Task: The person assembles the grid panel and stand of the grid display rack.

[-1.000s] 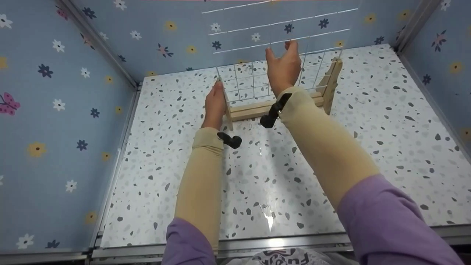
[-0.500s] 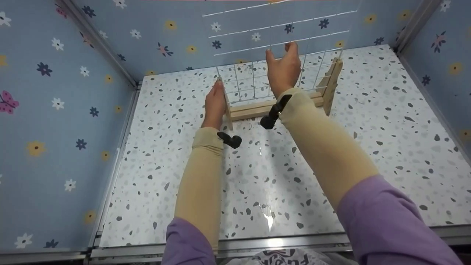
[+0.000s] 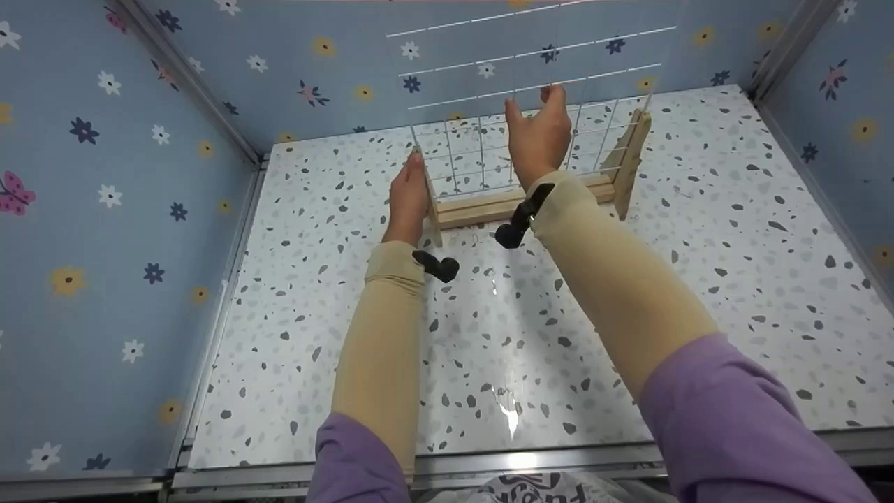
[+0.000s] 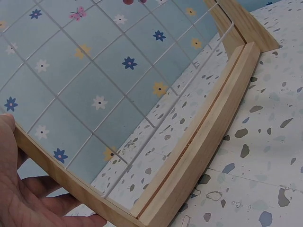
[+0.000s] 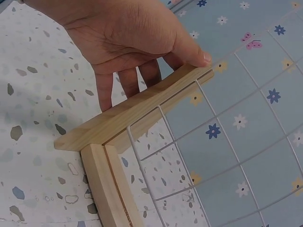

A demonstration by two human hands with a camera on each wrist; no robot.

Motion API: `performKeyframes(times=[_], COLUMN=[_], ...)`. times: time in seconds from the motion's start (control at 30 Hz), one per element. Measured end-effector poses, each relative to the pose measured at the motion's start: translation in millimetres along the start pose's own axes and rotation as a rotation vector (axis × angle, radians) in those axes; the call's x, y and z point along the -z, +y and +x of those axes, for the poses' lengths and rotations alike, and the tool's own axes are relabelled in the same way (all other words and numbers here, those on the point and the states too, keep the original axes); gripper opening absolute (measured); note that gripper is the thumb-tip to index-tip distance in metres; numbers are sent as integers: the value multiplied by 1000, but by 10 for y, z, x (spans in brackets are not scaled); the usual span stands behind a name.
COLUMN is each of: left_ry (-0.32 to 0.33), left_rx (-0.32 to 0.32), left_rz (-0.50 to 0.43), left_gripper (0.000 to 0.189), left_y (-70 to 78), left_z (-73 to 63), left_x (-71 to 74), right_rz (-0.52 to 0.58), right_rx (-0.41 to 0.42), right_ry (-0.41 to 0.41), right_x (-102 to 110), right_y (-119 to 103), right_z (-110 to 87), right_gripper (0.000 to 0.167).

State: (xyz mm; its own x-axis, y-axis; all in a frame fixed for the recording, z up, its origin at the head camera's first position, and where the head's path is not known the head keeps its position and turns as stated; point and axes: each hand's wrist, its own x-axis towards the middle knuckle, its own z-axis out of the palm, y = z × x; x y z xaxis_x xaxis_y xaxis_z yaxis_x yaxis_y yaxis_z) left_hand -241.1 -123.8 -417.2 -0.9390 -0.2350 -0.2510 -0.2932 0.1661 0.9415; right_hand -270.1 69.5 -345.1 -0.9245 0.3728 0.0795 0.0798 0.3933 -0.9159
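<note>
A white wire grid (image 3: 482, 96) stands in a pale wooden stand, made of a grooved crossbar (image 3: 475, 213) between two side boards. My left hand (image 3: 407, 199) holds the left side board (image 5: 128, 109) from outside. In the right wrist view the left thumb (image 5: 203, 59) lies at the board's upper end, with the other fingers along its outer face. My right hand (image 3: 539, 136) reaches up in front of the grid and grips its wires, fingertips at a horizontal bar. The right side board (image 3: 632, 164) is untouched. Neither wrist view shows the right hand.
A white speckled tabletop (image 3: 489, 349) lies under the stand. Blue flowered panels (image 3: 335, 70) rise behind and at both sides. A metal rail (image 3: 545, 457) runs along the front edge. Black camera mounts (image 3: 513, 230) sit on the wrists.
The grid's upper bars have come slightly down in the head view, toward me, and my right hand has moved down with them. My left hand and the wooden stand stay in place.
</note>
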Motion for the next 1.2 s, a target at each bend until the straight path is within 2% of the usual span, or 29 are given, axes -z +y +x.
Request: performKeyframes(times=[0.7,1.2], left_ry=[-1,15], left_rx=[21,3], left_rz=[-11,23], left_gripper=[67,68], left_y=[1,-1], left_z=[-37,-23], left_x=[-6,-16], right_rz=[4,-6], right_rx=[-7,-1], right_ry=[-20,-8], right_x=[-24,-50], right_y=[87,159], right_z=[-24,-5], right_gripper=[59,58])
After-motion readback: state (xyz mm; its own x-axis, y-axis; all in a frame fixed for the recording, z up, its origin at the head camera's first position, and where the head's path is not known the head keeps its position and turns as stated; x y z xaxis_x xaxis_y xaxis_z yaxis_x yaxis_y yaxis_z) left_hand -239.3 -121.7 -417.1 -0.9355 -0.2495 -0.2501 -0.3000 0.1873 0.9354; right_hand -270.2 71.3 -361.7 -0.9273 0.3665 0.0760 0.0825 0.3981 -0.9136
